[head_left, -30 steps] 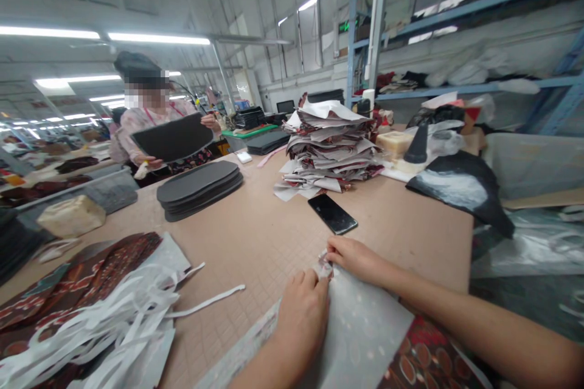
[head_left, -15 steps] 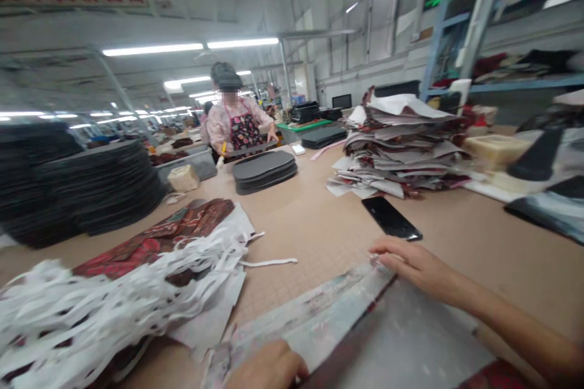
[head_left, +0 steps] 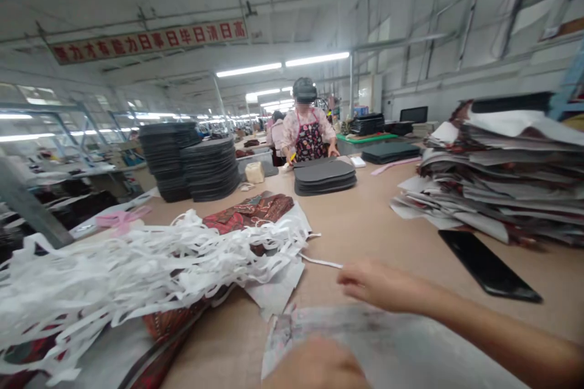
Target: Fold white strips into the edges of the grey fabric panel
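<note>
Factory worktop (head_left: 365, 225), viewed from the head-worn camera and read from left to right. A pink ribbon (head_left: 123, 219) is seen at the far left, and two tall stacks of dark rounded pieces (head_left: 210, 170) are stood beyond it. In the foreground, a mass of white cut strips (head_left: 137, 267) is heaped over patterned red-brown fabric (head_left: 249, 213). A loose white strip (head_left: 319, 262) is extended from the heap toward the right hand. A co-worker (head_left: 309, 134) in a floral apron is shown at the far end, behind a low stack of dark oval pieces (head_left: 325, 176). A pale printed sheet (head_left: 365, 340) is laid flat at the near edge of the worktop, its surface softened by motion blur. The left hand (head_left: 317, 364) is blurred at the sheet's near edge, so whether it is holding the sheet cannot be told. The right hand (head_left: 383, 285) is held open above the sheet, with the fingers together and nothing gripped. A black smartphone (head_left: 488, 264) is placed at the right, just before a tall pile of layered printed sheets (head_left: 497, 182). Much material is thus shown stacked, whereas the pale sheet is kept apart from the pile.
</note>
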Available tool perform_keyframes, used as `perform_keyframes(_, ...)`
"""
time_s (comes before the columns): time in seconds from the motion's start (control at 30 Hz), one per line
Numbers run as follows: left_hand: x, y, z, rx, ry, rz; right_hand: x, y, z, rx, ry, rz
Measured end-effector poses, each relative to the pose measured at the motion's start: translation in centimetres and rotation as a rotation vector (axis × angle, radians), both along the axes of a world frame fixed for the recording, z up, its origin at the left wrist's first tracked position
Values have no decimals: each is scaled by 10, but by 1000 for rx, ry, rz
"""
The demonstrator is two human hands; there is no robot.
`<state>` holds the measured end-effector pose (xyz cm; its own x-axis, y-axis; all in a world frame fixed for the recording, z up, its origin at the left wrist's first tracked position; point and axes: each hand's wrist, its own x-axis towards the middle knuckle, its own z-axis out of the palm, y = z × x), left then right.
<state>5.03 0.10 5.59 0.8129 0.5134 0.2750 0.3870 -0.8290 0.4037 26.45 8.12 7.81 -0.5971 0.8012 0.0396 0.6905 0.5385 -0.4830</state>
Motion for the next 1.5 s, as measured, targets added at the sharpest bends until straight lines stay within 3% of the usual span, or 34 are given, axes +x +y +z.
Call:
perform_keyframes(0.03, -1, 16, 3, 67, -31, 53, -18, 19, -7, 57, 145, -55)
perform_keyframes(0.17, -26, 87, 9, 496, -31, 568, -80, 85, -33, 135, 321, -230)
perform_keyframes(0.27, -56, 124, 2, 596, 25, 753, -102, 118, -41, 101, 377, -281)
perform_keyframes(0.37, -79, 140, -9, 641, 101, 870, -86, 138, -32, 62, 469, -314)
perform_keyframes(0.5, -90, 146, -15, 643, 189, 942, -14, 150, -2, 23, 644, -449)
perform_keyframes(0.63, -89, 150, -11, 624, 249, 960, 64, 136, 14, -35, 717, -583)
perform_keyframes(0.77, -91, 152, -10, 628, 295, 942, 130, 103, 12, 9, 777, -748)
perform_keyframes(0.87, -88, 153, -8, 650, 295, 930, 163, 73, 11, 75, 847, -836)
perform_keyframes(1.0, -55, 157, -3, 666, 231, 826, 162, 41, 10, 48, 886, -738)
perform_keyframes(1.13, 11, 166, -3, 500, 144, 601, 133, 27, 5, 19, 892, -610)
perform_keyframes(1.27, 62, 187, -14, 425, 210, 549, 128, 19, 6, 5, 941, -508)
perform_keyframes(1.4, 63, 215, -20, 300, 316, 555, 158, 15, 21, -6, 1258, -562)
perform_keyframes(1.5, 52, 232, -11, 248, 313, 653, 180, 15, 32, 78, 1441, -606)
